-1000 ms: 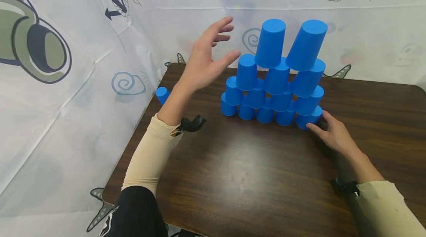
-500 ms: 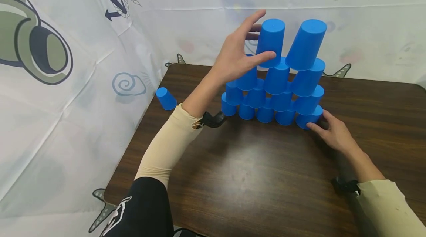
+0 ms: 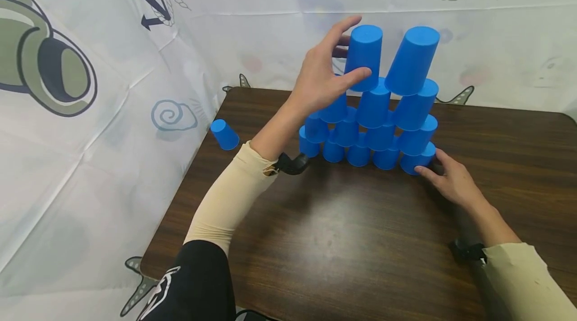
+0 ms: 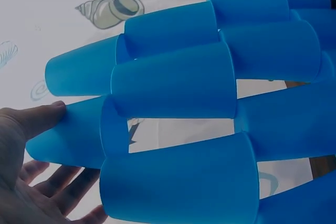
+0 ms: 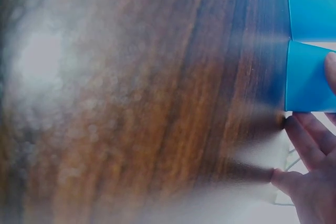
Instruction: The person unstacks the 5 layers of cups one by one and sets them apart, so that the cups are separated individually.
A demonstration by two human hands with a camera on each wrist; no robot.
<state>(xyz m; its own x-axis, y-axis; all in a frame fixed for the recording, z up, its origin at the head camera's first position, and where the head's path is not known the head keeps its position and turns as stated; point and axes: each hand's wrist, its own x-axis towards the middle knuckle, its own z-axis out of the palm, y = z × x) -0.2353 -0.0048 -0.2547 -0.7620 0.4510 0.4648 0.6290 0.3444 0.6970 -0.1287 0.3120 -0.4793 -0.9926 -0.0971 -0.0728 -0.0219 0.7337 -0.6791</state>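
Blue plastic cups stand upside down in a stacked wall, with rows stepping up to two cups on top. My left hand [image 3: 317,80] grips the top-left cup [image 3: 366,53], thumb on the near side and fingers behind. The left wrist view shows its thumb laid on that cup [image 4: 71,135], the other fingers along the opposite side. Beside it, the top-right cup [image 3: 413,60] leans slightly in the head view. Low at the wall's right end, my right hand [image 3: 457,183] holds the bottom-row end cup [image 3: 415,163] between thumb and fingers.
One more blue cup [image 3: 225,134] stands alone near the left edge of the dark wooden table [image 3: 351,251]. A pale printed cloth [image 3: 243,40] hangs behind and to the left. The left forearm reaches over the tabletop, in front of the wall's left end.
My left hand has moved right from beside the wall to the top-left cup and closed around it. The right hand has stayed at the bottom end cup.
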